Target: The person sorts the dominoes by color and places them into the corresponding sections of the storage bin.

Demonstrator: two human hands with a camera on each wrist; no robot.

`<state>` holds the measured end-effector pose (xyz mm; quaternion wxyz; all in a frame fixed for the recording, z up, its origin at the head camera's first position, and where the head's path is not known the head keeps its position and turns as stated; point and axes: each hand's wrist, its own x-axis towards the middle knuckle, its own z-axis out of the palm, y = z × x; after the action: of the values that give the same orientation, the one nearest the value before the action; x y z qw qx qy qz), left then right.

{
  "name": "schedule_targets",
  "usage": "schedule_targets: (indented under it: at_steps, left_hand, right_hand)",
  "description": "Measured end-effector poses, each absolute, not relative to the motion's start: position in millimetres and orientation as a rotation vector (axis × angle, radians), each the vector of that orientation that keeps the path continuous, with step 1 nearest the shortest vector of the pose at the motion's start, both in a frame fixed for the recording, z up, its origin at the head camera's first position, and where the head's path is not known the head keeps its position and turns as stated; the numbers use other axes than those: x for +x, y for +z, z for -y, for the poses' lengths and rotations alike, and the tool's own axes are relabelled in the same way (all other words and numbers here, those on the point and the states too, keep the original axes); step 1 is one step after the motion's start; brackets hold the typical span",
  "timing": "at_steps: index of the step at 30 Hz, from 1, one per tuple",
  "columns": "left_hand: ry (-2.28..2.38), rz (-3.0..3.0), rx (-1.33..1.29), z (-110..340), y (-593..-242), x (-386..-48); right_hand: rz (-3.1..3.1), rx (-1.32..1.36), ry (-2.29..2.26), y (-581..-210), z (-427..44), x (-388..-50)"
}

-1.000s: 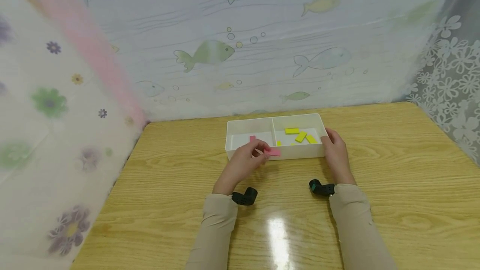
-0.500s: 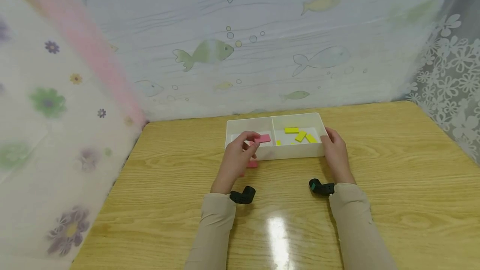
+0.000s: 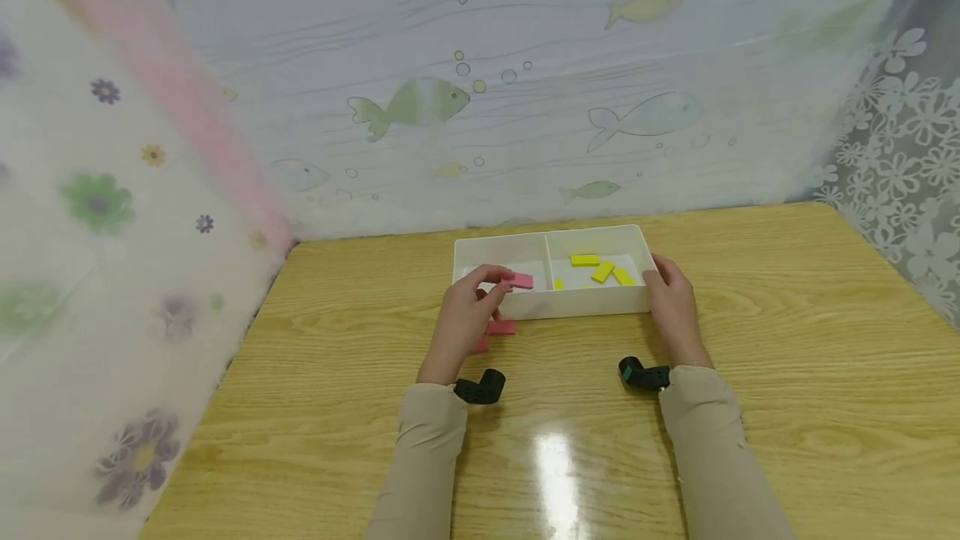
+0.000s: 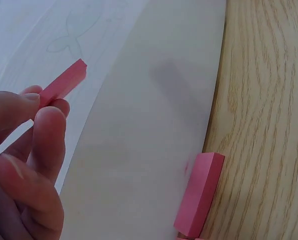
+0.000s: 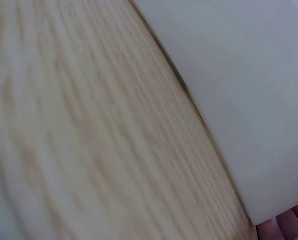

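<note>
My left hand (image 3: 459, 319) pinches a pink rectangular block (image 3: 521, 281) between thumb and fingers, at the front wall of a white two-compartment box (image 3: 581, 302). In the left wrist view the held pink block (image 4: 64, 82) points up and away, above the wall's rim. My right hand (image 3: 672, 311) grips the box's right end, thumb at the front corner; the right wrist view catches only some fingers (image 5: 286, 225) there. Two more pink blocks, one (image 3: 501, 327) behind the other (image 3: 481, 346), lie on the table below my left hand, partly covered by it.
Several yellow blocks (image 3: 585, 260) lie in the box's right compartment, some half hidden by the front wall. My left hand covers part of the left compartment. The wooden table (image 3: 337, 407) meets a fish-patterned curtain (image 3: 420, 182) behind the box.
My left hand has carried the pink block from before the front wall leftward and up, then slightly left again. The pink blocks on the table have come into view. My right hand stays put.
</note>
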<state>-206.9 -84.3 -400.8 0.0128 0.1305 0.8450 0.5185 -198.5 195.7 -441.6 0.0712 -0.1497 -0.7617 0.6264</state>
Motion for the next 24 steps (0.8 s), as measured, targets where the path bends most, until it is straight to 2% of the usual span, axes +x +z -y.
schedule_targets:
  at_steps: [24]
  left_hand:
    - [1.718,-2.254,0.175,90.2,-395.6,-207.1]
  right_hand:
    - [2.299,-0.436,1.868,-441.5,-195.9,-197.7]
